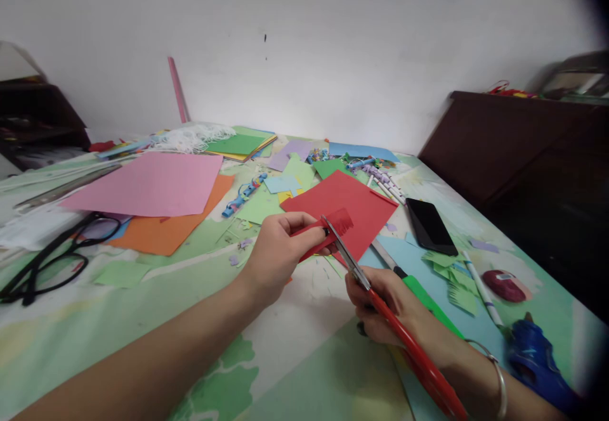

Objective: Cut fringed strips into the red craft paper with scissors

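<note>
My left hand (280,250) pinches a narrow red paper strip (340,221) between thumb and fingers. Fine slits form a fringe along the strip's far end. In my right hand (380,307) is a pair of scissors (404,338) with red handles, its blades pointing up and left. The blade tips are at the strip, just beside my left thumb. Under both hands and behind the strip lies a sheet of red paper (352,199) on the table. A green-handled cutter (428,300) is partly hidden beneath my right forearm.
Pink paper (157,183), orange paper (176,227) and black glasses (61,262) lie at the left. On the right are a phone (431,224), fringed green paper (459,281), red yarn (505,284) and a blue glue gun (535,357). White string (195,137) is piled near the wall.
</note>
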`<control>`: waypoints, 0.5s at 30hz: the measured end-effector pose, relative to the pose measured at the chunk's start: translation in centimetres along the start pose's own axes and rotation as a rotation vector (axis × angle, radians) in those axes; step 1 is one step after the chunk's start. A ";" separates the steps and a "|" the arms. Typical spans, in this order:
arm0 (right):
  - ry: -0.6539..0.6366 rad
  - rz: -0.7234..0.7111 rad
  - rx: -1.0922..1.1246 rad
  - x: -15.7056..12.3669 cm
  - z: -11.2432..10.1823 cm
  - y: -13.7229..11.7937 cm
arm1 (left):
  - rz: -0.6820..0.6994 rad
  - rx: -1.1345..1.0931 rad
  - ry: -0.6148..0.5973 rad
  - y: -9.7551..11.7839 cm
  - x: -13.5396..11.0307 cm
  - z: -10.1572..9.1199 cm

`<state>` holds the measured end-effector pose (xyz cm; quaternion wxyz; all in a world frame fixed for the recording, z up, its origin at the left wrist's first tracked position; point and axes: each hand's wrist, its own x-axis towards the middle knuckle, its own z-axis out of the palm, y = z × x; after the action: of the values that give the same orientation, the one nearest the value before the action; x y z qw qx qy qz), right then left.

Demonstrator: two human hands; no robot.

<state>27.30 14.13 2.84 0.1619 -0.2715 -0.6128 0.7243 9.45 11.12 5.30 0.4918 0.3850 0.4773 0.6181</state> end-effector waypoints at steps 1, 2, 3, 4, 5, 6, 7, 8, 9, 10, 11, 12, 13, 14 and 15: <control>0.000 -0.001 -0.001 0.0 0.0 0.0 | 0.000 0.002 -0.001 0.0 0.0 0.0; 0.000 -0.005 -0.007 0.0 0.0 0.0 | 0.002 0.003 -0.001 0.0 0.0 0.0; 0.001 -0.010 -0.021 0.0 0.0 0.0 | 0.002 0.004 0.000 -0.1 0.0 -0.1; 0.005 -0.015 -0.038 -0.1 0.0 0.0 | 0.000 0.005 0.000 -0.1 0.1 -0.1; 0.009 -0.020 -0.056 -0.1 -0.1 0.0 | 0.000 0.005 0.002 -0.1 0.1 -0.1; 0.013 -0.023 -0.073 -0.1 -0.1 0.0 | 0.001 0.003 0.003 -0.2 0.2 -0.1; 0.019 -0.028 -0.084 -0.1 -0.1 0.0 | 0.001 0.001 0.004 -0.2 0.2 -0.1; 0.022 -0.028 -0.090 -0.1 -0.1 0.0 | 0.003 -0.002 0.004 -0.2 0.2 0.0; 0.024 -0.027 -0.088 -0.1 -0.1 0.0 | 0.006 -0.002 0.003 -0.2 0.3 0.0; 0.021 -0.025 -0.082 0.0 -0.1 0.0 | 0.008 -0.002 0.005 -0.3 0.3 0.0; 0.021 -0.021 -0.079 0.0 -0.1 -0.1 | 0.008 -0.002 0.005 -0.3 0.3 0.0; 0.023 -0.018 -0.075 0.0 0.0 -0.1 | 0.007 -0.003 0.005 -0.2 0.2 0.0; 0.022 -0.016 -0.074 0.0 0.0 -0.1 | 0.004 -0.003 0.006 -0.2 0.2 0.0; 0.021 -0.016 -0.072 0.0 0.0 -0.1 | 0.001 -0.003 0.009 -0.2 0.2 0.0; 0.021 -0.016 -0.072 0.0 0.0 0.0 | -0.002 -0.002 0.011 -0.2 0.2 0.0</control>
<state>27.29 14.09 2.90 0.1643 -0.2797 -0.6389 0.6976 9.47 11.34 5.13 0.4900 0.3807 0.4797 0.6203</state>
